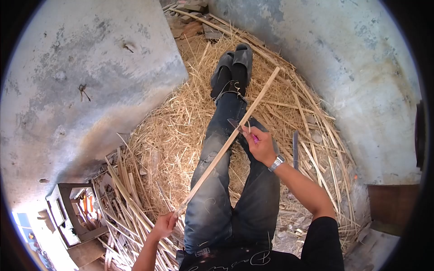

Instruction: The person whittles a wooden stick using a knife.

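Observation:
A long pale wooden strip (216, 160) lies slanted across my outstretched legs, its far end up beyond my right shin. My left hand (163, 226) is closed round the near end of the strip, beside my left thigh. In my right hand (262, 147) is a knife (233, 123) with a dark blade and a bit of pink or purple handle showing between the fingers. The blade lies against the strip past its middle, and a thin curl of wood stands beside my right fingers. Most of the handle is hidden in my grip.
Straw-like shavings (169, 131) cover the floor around my legs. Loose strips (124, 198) are heaped at the left, and more strips (312, 119) run along the right wall. A dark flat bar (295, 149) sits right of my knee. A wooden frame (81, 239) stands at lower left.

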`<state>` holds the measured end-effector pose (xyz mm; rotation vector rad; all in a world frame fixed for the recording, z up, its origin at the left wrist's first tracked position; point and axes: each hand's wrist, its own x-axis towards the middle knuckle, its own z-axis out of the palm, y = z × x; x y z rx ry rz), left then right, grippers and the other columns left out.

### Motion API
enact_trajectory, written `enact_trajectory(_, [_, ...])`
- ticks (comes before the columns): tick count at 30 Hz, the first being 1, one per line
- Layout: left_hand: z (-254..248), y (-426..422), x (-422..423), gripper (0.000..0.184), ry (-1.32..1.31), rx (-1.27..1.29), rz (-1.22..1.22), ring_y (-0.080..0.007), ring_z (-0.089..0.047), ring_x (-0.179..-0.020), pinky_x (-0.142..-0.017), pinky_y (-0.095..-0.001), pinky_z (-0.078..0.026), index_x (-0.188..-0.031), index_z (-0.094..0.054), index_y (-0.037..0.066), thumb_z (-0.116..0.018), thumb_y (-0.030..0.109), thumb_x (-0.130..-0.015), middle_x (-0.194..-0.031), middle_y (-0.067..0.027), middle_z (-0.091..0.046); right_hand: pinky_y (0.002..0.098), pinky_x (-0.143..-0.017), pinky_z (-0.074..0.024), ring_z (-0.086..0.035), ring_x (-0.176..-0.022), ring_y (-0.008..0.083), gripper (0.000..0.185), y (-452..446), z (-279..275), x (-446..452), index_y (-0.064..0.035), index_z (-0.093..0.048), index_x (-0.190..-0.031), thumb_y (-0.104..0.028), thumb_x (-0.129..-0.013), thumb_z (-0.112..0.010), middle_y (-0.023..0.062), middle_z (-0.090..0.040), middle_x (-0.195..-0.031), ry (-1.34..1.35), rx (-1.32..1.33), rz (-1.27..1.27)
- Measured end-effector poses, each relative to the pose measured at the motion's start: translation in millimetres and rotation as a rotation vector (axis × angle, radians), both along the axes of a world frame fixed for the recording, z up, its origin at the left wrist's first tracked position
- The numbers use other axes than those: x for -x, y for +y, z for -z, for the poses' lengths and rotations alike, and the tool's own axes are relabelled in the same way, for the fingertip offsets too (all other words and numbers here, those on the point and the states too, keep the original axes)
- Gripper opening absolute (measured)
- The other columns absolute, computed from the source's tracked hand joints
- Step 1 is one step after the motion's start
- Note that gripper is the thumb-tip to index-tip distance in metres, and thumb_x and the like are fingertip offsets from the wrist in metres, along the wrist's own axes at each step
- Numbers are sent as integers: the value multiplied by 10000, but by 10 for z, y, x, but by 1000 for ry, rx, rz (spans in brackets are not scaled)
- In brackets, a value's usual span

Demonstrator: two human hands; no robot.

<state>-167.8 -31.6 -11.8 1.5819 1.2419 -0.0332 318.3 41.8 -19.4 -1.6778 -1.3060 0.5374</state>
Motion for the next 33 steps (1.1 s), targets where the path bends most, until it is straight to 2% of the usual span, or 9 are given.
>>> enact_trajectory(7, [-9,41,6,433,-19,-27,-3,-181,-521,-567,-568,-380,-465,-857,-629,31,-498,336,-1134,-619,-58,-551,345,-602,-505,-648,-634,205,173,603,80,-842,-74,-783,-1131,-152,-997,-705,132,-755,-813,-48,-85,365])
enact_trajectory(12, [68,100,20,450,-31,83,0,-144,-499,-577,-558,-348,-439,-852,-611,34,-499,362,-1138,-623,-27,-528,361,-607,-528,-665,-604,251,143,277,60,-107,-74,-774,-1091,-162,-1014,-692,170,-729,-773,-128,-121,-29])
enact_trajectory(16, [96,48,198,486,-148,247,-84,-109,-480,-608,-568,-309,-413,-825,-590,47,-493,402,-1143,-658,7,-523,389,-589,-519,-684,-615,281,159,147,53,80,-75,-768,-1122,-162,-1003,-707,188,-702,-750,-18,-126,-20])
enact_trajectory(19, [78,66,133,505,-137,355,-133,-107,-478,-618,-571,-304,-404,-815,-590,53,-490,423,-1144,-674,7,-529,397,-572,-504,-680,-609,304,167,389,10,-299,-69,-763,-1132,-151,-1000,-703,191,-684,-720,-202,-124,69])
enact_trajectory(21, [122,73,137,495,-134,314,-109,-103,-483,-605,-562,-298,-405,-831,-597,60,-489,429,-1143,-666,8,-529,398,-570,-496,-652,-591,338,160,607,31,-618,-89,-769,-1124,-159,-996,-702,198,-669,-705,-176,-111,352])
enact_trajectory(25, [196,44,127,487,-133,278,-93,-98,-480,-589,-550,-291,-399,-852,-598,62,-477,430,-1147,-655,13,-518,416,-582,-504,-658,-600,361,164,545,52,-564,-117,-776,-1131,-174,-1002,-693,204,-676,-719,-186,-53,335])
enact_trajectory(27, [290,22,158,491,-158,275,-90,-97,-476,-587,-550,-291,-396,-849,-595,61,-473,431,-1147,-656,13,-517,359,-541,-449,-570,-535,226,189,337,122,-268,-61,-775,-1108,-202,-1011,-693,141,-628,-648,-294,-154,54])
enact_trajectory(31, [228,19,180,499,-165,298,-84,-96,-461,-581,-544,-288,-382,-841,-586,62,-469,439,-1146,-664,10,-515,357,-550,-457,-605,-562,204,169,407,125,-419,-55,-772,-1093,-176,-1000,-699,145,-653,-680,-246,-167,14])
enact_trajectory(33, [208,30,186,513,-150,296,-86,-108,-467,-596,-561,-299,-396,-823,-589,57,-476,441,-1144,-655,7,-513,444,-665,-538,-724,-740,346,176,616,190,-761,-98,-763,-1140,-170,-994,-695,204,-733,-859,-196,-79,347])
